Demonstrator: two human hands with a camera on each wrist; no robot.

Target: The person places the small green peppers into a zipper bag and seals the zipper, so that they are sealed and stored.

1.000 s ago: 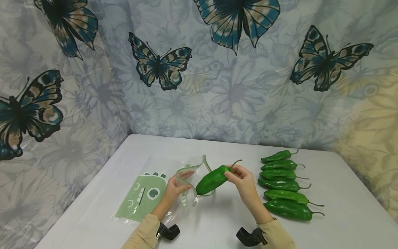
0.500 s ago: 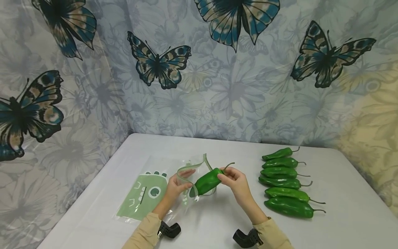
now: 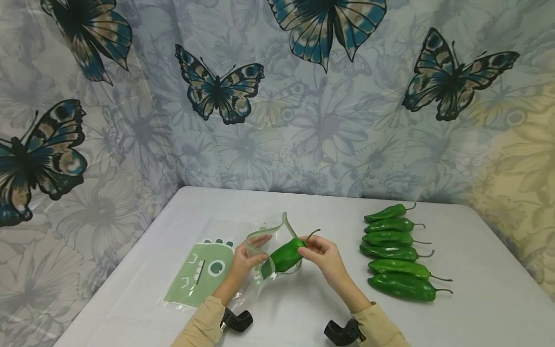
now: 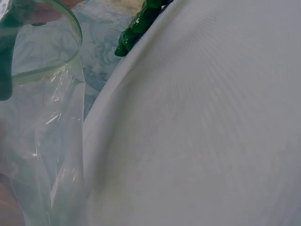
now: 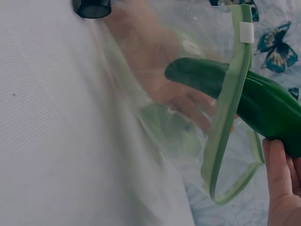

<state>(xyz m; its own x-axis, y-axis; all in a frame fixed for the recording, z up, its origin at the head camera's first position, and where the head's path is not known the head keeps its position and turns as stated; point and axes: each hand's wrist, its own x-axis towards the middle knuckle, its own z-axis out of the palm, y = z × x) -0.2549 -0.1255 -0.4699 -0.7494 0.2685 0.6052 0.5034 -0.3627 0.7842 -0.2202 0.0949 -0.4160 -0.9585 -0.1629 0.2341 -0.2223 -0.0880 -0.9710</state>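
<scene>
My left hand (image 3: 243, 259) holds a clear zip bag (image 5: 224, 117) by its green-edged mouth, which gapes toward the right. Thumb and fingers are spread at the rim. My right hand (image 3: 324, 256) pinches a long green pepper (image 3: 286, 256) near its stem end. In the right wrist view the tip and lower part of this pepper lie inside the bag, while the thick stem end is outside. Behind the clear film my left hand shows through. The left wrist view has the bag at its left edge, with little of either hand visible.
On the table's right side several green peppers (image 3: 390, 239) lie in a column, stems pointing right. A flat bag with a green cartoon face (image 3: 195, 274) lies left of my left hand. A butterfly-print cloth (image 3: 329, 144) hangs behind the white table (image 3: 485, 260).
My right hand has moved left and slightly down, bringing the pepper's tip from the bag's mouth to inside it. My left hand has stayed nearly still with the bag.
</scene>
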